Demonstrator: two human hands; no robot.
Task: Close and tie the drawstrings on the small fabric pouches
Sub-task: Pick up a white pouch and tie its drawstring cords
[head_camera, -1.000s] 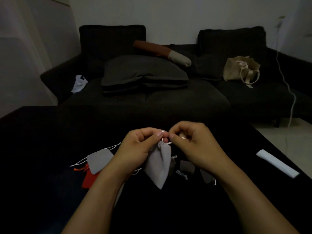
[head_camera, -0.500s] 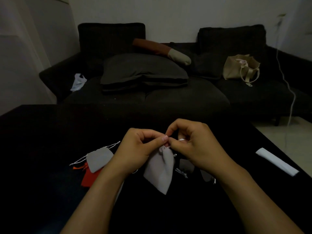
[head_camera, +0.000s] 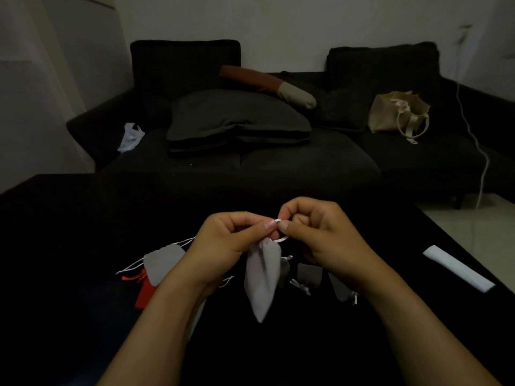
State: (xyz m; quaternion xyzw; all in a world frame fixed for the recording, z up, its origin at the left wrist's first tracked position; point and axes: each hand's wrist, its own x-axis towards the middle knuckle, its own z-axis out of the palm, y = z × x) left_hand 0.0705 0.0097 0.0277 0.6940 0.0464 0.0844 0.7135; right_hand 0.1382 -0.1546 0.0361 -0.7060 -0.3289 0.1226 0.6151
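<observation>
While both hands meet above the dark table (head_camera: 83, 274), a pale grey pouch (head_camera: 262, 277) hangs from them by its gathered neck, its pointed lower corner dangling just over the tabletop. L hand (head_camera: 228, 240): thumb and forefinger pinched shut at the pouch neck, w/ the white drawstring (head_camera: 280, 238) caught between them; other fingers curled under. R hand (head_camera: 320, 235): fingertips closed on the same drawstring, which shows as a short loop curving from the pinch point down to the neck; whether a knot is formed cannot be told. Thumb tips of the two hands nearly touch.

Other pouches lie on the table: a 2nd grey pouch (head_camera: 163, 263) to the L, flat, its white strings trailing outward, overlapping a red pouch (head_camera: 145, 295) w/ orange cord; dark grey pouches (head_camera: 308, 275) just behind and R of the held one, partly hidden by the R wrist, details too dim to read. A white strip (head_camera: 457, 270) lies well apart near the R table edge.

Bkgd: dark sofa (head_camera: 306, 162) w/ grey cushion (head_camera: 237, 118), a brown-and-cream bolster (head_camera: 267, 86), a beige tote bag (head_camera: 395, 112) and a white plastic bag (head_camera: 131, 136). A white cable (head_camera: 483, 162) hangs at far R.
</observation>
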